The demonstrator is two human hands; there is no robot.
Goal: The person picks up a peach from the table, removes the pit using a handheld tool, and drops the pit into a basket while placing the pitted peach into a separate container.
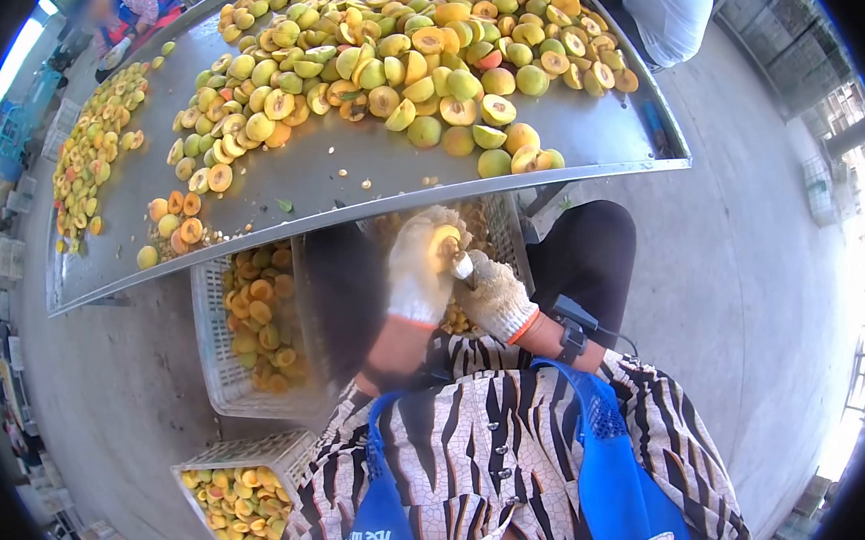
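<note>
"What are those gloved hands up to?"

"The left hand curls around a fruit half, cut face showing. The right hand grips a small tool with a white end, right at the fruit's edge. Too blurred from here to say whether they touch."

"And under them?"

"A crate, partly hidden, between the person's legs. To the left, a white crate of fruit halves, then another loaded crate nearer the person's hip."

"The table in front?"

"Metal, with a big heap of fruit, many cut, and a smaller heap along its left edge. Beyond, another person at left, and a white sleeve at right."
</note>
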